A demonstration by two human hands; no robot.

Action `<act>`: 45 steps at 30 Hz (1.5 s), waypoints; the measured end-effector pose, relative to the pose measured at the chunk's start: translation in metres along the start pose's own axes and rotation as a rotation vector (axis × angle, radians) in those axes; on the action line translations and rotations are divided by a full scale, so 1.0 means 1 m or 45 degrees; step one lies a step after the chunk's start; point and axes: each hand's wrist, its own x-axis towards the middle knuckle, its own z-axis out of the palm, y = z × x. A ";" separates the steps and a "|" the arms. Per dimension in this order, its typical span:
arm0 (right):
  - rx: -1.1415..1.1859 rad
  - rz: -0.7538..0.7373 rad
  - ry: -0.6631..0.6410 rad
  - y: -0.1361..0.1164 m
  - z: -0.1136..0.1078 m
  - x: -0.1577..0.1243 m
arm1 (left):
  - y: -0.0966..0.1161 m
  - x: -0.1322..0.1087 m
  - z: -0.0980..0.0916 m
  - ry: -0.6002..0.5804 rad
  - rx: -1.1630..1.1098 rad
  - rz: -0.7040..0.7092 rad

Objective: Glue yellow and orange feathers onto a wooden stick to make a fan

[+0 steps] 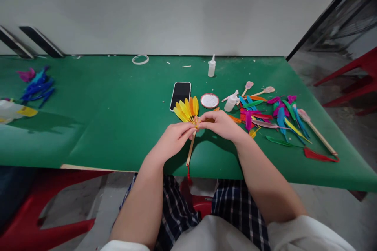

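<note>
A small fan of yellow and orange feathers point(186, 110) stands up between my hands, above the green table. Its wooden stick point(191, 150) points down toward the table's front edge and ends in a red tassel point(189, 174). My left hand point(178, 135) pinches the fan's base from the left, where feathers and stick meet. From the right, my right hand point(216, 122) has its fingers closed at the feather quills, close to the left fingertips. The fingers hide part of the join.
Behind the fan lie a phone point(180, 93) and a round white dish point(209, 100). Two glue bottles point(211, 66) stand on the green table point(118, 125). Loose coloured feathers point(282, 115) and a tasselled stick point(321, 137) lie right; blue feathers point(37, 86) lie far left.
</note>
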 end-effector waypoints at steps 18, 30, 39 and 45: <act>-0.786 -0.280 0.207 0.008 0.018 0.006 | -0.014 0.004 0.015 0.196 0.523 -0.084; -0.848 -0.306 0.406 0.015 0.023 0.011 | -0.013 0.011 0.020 0.317 0.567 -0.108; -0.923 -0.342 0.329 0.015 0.020 0.010 | -0.011 0.009 0.019 0.251 0.780 -0.065; -0.917 -0.358 0.374 0.017 0.022 0.011 | -0.011 0.010 0.021 0.277 0.676 -0.087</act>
